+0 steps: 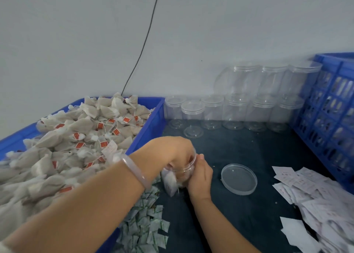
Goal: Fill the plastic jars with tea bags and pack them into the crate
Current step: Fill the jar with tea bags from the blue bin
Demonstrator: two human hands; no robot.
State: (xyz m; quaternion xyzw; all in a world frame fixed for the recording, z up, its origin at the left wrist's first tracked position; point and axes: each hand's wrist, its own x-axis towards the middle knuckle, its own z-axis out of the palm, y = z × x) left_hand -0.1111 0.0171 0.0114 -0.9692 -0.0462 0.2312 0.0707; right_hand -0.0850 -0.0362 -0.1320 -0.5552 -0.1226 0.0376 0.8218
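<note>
A clear plastic jar (184, 171) stands tilted on the dark mat, partly filled with tea bags (169, 182) that show through its wall. My left hand (170, 151), with a pale bangle on the wrist, comes over the jar from above, and its fingers curl down into the mouth onto the tea bags. My right hand (201, 174) grips the jar's right side. The jar's clear lid (239, 179) lies flat on the mat to the right. A blue bin (151, 122) on the left is heaped with loose tea bags (76, 137). The blue crate (329, 109) stands at the right.
Several empty clear jars (233, 110) stand stacked in two rows against the back wall. Small green-and-white sachets (145, 226) lie heaped beside the bin. White paper slips (314, 201) are piled at the lower right. A black cable (141, 51) hangs down the wall.
</note>
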